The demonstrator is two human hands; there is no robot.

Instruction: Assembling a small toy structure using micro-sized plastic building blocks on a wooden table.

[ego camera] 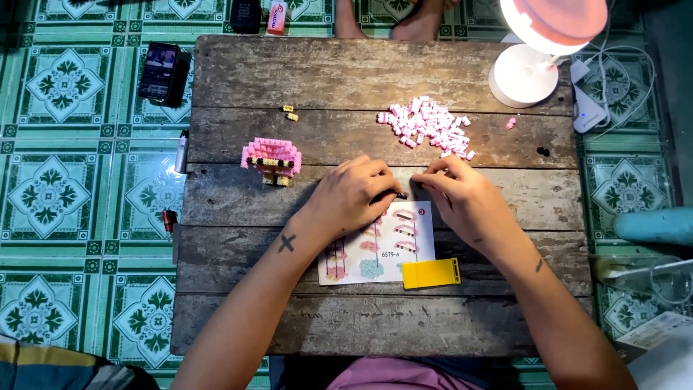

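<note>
Your two forearms reach up over the wooden table [361, 72] to the top edge of the instruction sheet [368, 267], where your left hand [350, 198] is curled nearly shut, pinching a small dark brick piece [399, 195] at its fingertips. Your right hand [462, 198] is curled just beside that piece, but you cannot tell whether it grips anything. Pink loose bricks [426, 124] lie just beyond your right hand, the half-built pink model [272, 159] stands left of your left hand, and a yellow tool [431, 273] rests at the sheet's lower right corner.
</note>
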